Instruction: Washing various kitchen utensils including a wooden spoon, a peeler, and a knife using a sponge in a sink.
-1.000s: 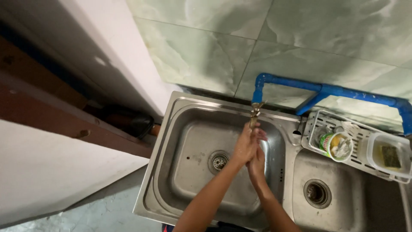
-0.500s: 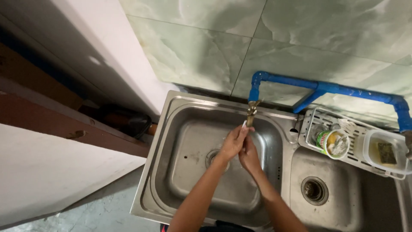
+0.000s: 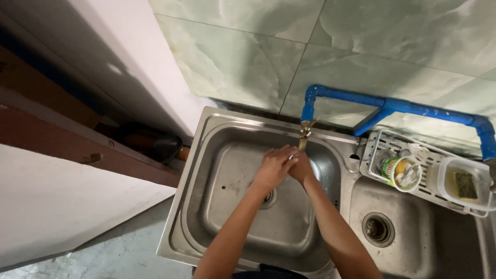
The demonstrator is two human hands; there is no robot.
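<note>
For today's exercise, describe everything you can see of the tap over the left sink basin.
The tap is small and brass-coloured, looking like metal. It hangs spout-down from a blue pipe that runs along the green tiled wall, above the back of the steel left basin. The left hand and right hand are pressed together just beneath it; whether water runs cannot be told.

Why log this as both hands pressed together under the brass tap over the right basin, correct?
Not quite. The head view shows the left hand and right hand pressed together under the brass tap over the left basin, not the right basin.
</note>
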